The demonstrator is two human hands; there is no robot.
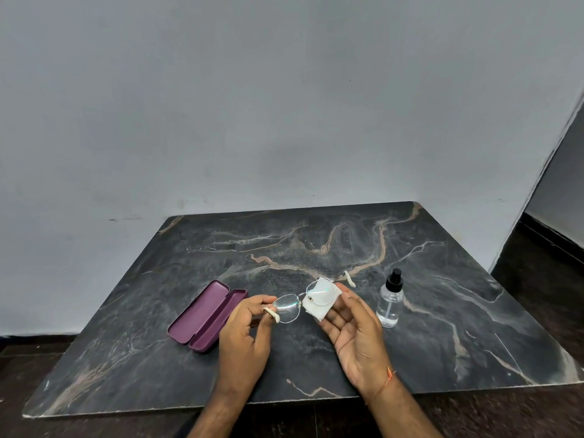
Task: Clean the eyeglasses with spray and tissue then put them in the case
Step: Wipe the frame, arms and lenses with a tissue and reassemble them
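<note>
A plain room, likely a home: dark marble table against bare grey wall

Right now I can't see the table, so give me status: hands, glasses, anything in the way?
Left hand pinches glasses; right hand holds tissue behind one lens. Case open. Nothing in the way.

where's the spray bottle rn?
Head view: the clear spray bottle with black cap stands upright on the dark marble table, just right of the right hand.
</note>
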